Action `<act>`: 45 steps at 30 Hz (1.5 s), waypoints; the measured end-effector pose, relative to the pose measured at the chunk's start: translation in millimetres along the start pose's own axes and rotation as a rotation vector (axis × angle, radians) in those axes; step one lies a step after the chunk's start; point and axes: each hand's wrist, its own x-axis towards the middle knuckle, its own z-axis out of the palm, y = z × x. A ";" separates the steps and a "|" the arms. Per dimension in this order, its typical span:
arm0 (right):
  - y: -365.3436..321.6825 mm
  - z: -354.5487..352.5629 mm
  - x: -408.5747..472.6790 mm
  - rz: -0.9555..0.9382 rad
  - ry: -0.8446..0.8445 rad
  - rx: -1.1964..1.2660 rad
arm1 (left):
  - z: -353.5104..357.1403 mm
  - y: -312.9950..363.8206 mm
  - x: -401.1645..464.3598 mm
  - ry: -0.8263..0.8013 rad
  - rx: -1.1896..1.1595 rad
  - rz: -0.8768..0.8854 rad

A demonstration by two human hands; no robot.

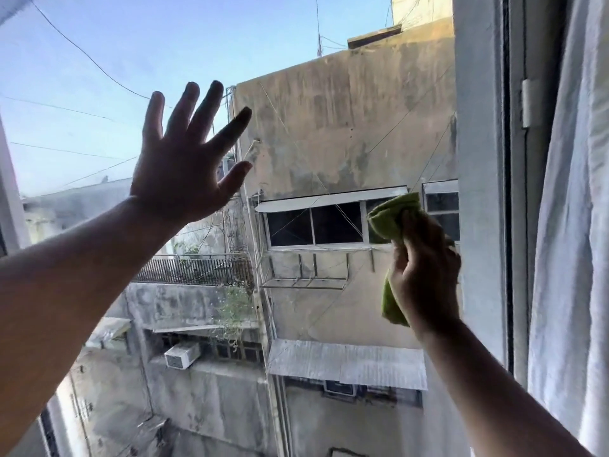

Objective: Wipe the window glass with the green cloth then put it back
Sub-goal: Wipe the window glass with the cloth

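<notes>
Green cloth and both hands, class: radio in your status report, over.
Left hand open, fingers spread against the window glass. Right hand shut on green cloth, bunched, held up to the pane. White curtain hangs right, clear of the cloth.

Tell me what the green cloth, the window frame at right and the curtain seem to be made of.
Green cloth: soft, matte napped fabric, probably microfibre; it bunches in the right hand.
Window frame: smooth pale painted metal or plastic, with a dark seal strip; which one is unclear.
Curtain: thin white woven fabric, hanging in soft folds.
</notes>
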 end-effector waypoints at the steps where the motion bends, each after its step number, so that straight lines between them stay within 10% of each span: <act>1: -18.8 3.1 -0.6 0.047 0.002 0.046 | -2.7 1.4 0.3 -0.023 -0.005 0.002; 6: -130.6 17.5 -61.0 -0.789 -0.163 0.135 | -17.5 -11.8 -10.7 -0.085 -0.036 0.032; 13: -156.0 36.6 27.8 -0.407 0.036 0.153 | -2.2 -63.9 -62.8 -0.070 -0.054 -0.237; 20: -118.4 43.2 -123.8 -1.367 -0.388 0.101 | 4.7 -66.3 -62.3 -0.007 -0.068 -0.193; 27: -154.0 56.5 -77.2 -0.651 -0.149 0.408 | 6.1 -65.7 -62.0 0.018 -0.045 -0.196; 33: -131.3 39.9 -88.5 -1.190 -0.379 0.378 | 5.4 -66.2 -62.8 0.030 -0.036 -0.197; 39: -148.9 42.7 -32.0 -0.550 -0.067 0.474 | 6.0 -64.5 -63.7 0.041 -0.040 -0.201; 45: -139.3 39.1 -83.6 -1.160 -0.324 0.333 | 1.5 -63.5 -62.8 0.015 -0.060 -0.213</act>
